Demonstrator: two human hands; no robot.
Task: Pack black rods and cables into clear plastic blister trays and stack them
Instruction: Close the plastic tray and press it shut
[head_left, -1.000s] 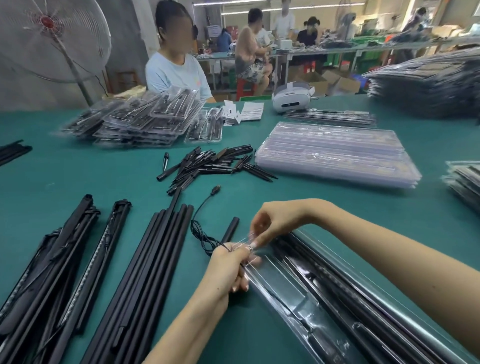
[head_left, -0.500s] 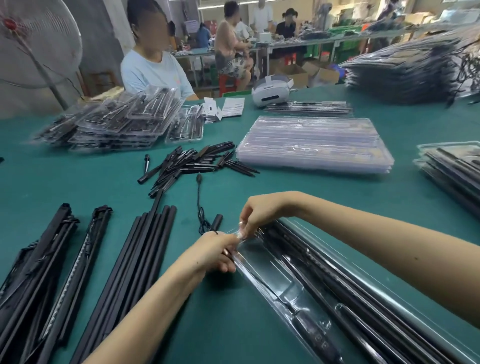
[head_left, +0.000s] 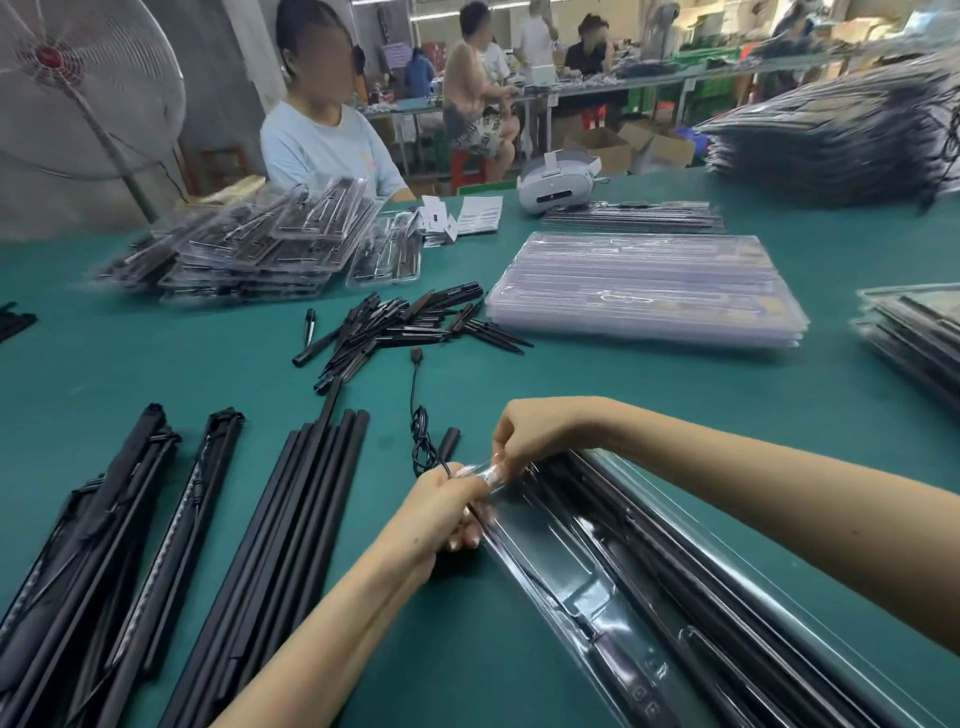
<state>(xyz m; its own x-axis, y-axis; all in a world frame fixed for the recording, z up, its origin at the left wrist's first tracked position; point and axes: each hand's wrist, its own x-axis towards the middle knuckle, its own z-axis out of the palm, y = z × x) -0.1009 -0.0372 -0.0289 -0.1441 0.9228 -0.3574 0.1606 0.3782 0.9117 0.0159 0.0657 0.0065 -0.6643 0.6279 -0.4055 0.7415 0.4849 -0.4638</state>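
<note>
A long clear blister tray (head_left: 649, 587) lies diagonally at the lower right, with black rods seated in its channels. My left hand (head_left: 447, 512) grips the tray's near-left end corner, fingers curled under its edge. My right hand (head_left: 524, 431) pinches the same end from above, at the clear lip. A thin black cable (head_left: 418, 415) runs from just beside my left hand up the table to a small plug. Long black rods (head_left: 291, 535) lie in a row to the left.
Black bundled rod assemblies (head_left: 93, 545) lie at the far left. A heap of short black pieces (head_left: 395, 325) sits mid-table, a stack of empty clear trays (head_left: 644, 283) behind it. Packed trays pile at the back left (head_left: 249, 244) and right (head_left: 914, 332). A person sits opposite.
The camera view has shifted slightly. Both hands stay at the tray's end; my left hand has closed more tightly around the corner, and the cable now lies straighter up the table.
</note>
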